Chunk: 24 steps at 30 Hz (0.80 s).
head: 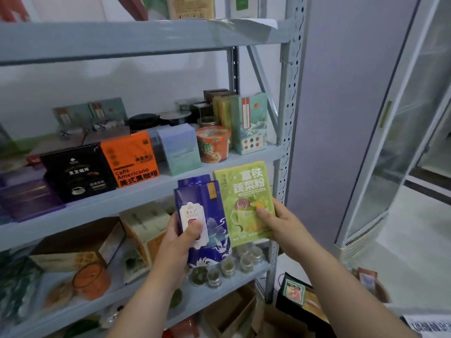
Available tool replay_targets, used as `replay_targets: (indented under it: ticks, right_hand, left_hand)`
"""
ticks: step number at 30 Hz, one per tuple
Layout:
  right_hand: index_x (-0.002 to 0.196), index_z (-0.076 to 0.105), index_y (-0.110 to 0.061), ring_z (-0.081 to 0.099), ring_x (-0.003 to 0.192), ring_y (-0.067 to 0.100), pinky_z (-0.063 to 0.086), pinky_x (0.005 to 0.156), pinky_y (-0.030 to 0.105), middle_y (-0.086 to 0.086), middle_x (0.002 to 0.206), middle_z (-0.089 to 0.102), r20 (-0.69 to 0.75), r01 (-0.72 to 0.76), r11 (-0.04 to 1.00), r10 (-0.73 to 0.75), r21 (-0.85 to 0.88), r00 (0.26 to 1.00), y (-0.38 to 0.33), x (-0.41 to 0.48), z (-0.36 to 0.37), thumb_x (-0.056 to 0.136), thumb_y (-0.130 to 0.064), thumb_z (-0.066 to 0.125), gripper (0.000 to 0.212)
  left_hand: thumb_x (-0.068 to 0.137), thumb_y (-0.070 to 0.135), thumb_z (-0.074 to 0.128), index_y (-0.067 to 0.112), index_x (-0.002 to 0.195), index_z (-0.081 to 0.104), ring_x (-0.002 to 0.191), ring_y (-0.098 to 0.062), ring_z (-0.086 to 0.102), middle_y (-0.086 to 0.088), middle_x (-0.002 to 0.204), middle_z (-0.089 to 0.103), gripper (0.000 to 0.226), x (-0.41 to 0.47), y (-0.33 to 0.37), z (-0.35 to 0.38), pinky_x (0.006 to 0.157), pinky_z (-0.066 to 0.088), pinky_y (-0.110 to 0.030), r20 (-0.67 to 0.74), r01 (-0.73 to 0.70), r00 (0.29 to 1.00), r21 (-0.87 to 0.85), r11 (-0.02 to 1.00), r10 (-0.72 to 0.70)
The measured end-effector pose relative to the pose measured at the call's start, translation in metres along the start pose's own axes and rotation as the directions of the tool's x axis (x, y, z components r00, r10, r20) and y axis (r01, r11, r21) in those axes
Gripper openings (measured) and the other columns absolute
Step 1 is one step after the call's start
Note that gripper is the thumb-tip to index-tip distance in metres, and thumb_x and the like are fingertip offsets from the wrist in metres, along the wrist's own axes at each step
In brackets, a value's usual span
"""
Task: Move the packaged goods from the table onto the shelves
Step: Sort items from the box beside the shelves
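Note:
My left hand (179, 242) grips a tall blue tin (207, 215) with a white label, thumb on its front. My right hand (280, 223) holds a flat green box (246, 189) with white lettering, thumb on its front face. Both packages are upright, side by side, in front of the grey metal shelf unit (146, 191). They hang just below the front edge of the middle shelf, near its right end.
The middle shelf holds a black coffee box (78, 172), an orange box (130, 159), a pale blue box (180, 152), a noodle cup (213, 143) and a tall teal box (251, 123). Small jars (227, 267) and cartons fill the shelf below. A glass-door fridge (395, 142) stands right.

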State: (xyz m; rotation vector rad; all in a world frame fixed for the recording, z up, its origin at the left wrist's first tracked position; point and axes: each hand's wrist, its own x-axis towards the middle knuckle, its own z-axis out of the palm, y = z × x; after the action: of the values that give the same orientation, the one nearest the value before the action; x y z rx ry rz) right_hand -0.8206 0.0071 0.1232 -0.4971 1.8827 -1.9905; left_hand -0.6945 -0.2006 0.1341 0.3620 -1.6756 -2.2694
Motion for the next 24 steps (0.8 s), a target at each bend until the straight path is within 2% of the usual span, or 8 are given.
replay_targets:
  ticks: [3,5,8,10,13,17,21,24]
  right_hand:
    - [0.129,0.058,-0.033,0.073,0.103,0.024,0.060,0.087,0.046,-0.003,0.116,0.074,0.027,-0.032,0.998,0.031,0.056,0.999,0.003,0.031,-0.003,0.099,-0.026,0.061,0.030]
    - [0.128,0.058,-0.034,0.073,0.104,0.025,0.059,0.087,0.048,-0.003,0.117,0.074,0.026,-0.028,0.998,0.026,0.057,0.999,0.004,0.051,-0.003,0.095,-0.034,0.066,0.034]
    - [0.129,0.057,-0.030,0.072,0.105,0.026,0.059,0.088,0.050,0.000,0.118,0.073,0.017,-0.010,0.999,0.009,0.036,1.000,0.000,0.079,-0.001,0.088,-0.042,0.073,0.045]
    - [0.127,0.057,-0.028,0.073,0.101,0.022,0.061,0.084,0.044,-0.002,0.115,0.074,0.001,0.014,1.000,-0.014,-0.001,1.000,-0.005,0.097,-0.001,0.090,-0.037,0.070,0.039]
    - [0.124,0.057,-0.029,0.074,0.097,0.015,0.062,0.081,0.037,-0.005,0.112,0.074,-0.023,0.045,0.997,-0.047,-0.057,0.999,-0.010,0.119,-0.001,0.094,-0.030,0.066,0.031]
    - [0.125,0.055,-0.031,0.073,0.101,0.013,0.059,0.076,0.027,-0.005,0.116,0.073,-0.050,0.098,0.995,-0.100,-0.033,0.994,-0.013,0.145,-0.011,0.094,-0.022,0.069,0.035]
    - [0.126,0.057,-0.029,0.072,0.106,0.019,0.060,0.082,0.036,-0.005,0.116,0.074,-0.105,0.206,0.976,-0.198,0.073,0.975,-0.039,0.181,-0.044,0.092,-0.017,0.067,0.038]
    - [0.123,0.064,-0.034,0.069,0.111,0.023,0.058,0.090,0.042,-0.003,0.120,0.072,-0.108,0.262,0.965,-0.261,0.001,0.959,-0.058,0.220,-0.075,0.090,-0.021,0.074,0.038]
  left_hand:
    - [0.038,0.064,0.094,0.033,0.130,0.054,0.102,-0.032,0.073,-0.005,0.117,0.074,0.105,0.027,0.006,0.000,0.076,0.060,-0.046,0.016,-0.001,1.000,0.024,1.000,0.001]
    - [0.038,0.062,0.095,0.033,0.129,0.054,0.103,-0.032,0.073,-0.005,0.117,0.074,0.104,0.045,0.008,-0.002,0.080,0.059,-0.049,0.019,-0.003,1.000,0.022,1.000,0.003]
    - [0.060,0.047,0.087,0.034,0.128,0.054,0.101,-0.031,0.073,-0.003,0.116,0.074,0.077,0.074,0.014,-0.006,0.079,0.059,-0.048,0.049,0.000,0.999,0.016,1.000,-0.001]
    - [0.068,0.038,0.080,0.034,0.128,0.054,0.101,-0.031,0.073,-0.004,0.117,0.074,0.066,0.092,0.015,-0.007,0.077,0.059,-0.047,0.055,0.001,0.999,0.014,1.000,-0.001]
    - [0.062,0.044,0.084,0.033,0.129,0.053,0.101,-0.029,0.074,-0.004,0.116,0.074,0.074,0.117,0.019,-0.007,0.077,0.060,-0.044,0.061,-0.036,0.998,0.022,0.999,0.034]
    - [0.057,0.049,0.083,0.036,0.126,0.055,0.103,-0.030,0.073,-0.004,0.118,0.073,0.076,0.144,0.016,0.003,0.084,0.058,-0.052,0.046,-0.065,0.997,0.015,0.998,0.064]
    - [0.055,0.051,0.087,0.036,0.129,0.054,0.107,-0.031,0.071,-0.004,0.121,0.072,0.082,0.161,0.011,0.016,0.091,0.056,-0.058,0.064,-0.088,0.994,0.077,0.993,0.083]
    - [0.051,0.058,0.091,0.044,0.126,0.055,0.108,-0.033,0.071,-0.004,0.122,0.072,0.084,0.171,0.005,0.027,0.093,0.053,-0.063,0.022,-0.077,0.997,0.078,0.994,0.075]
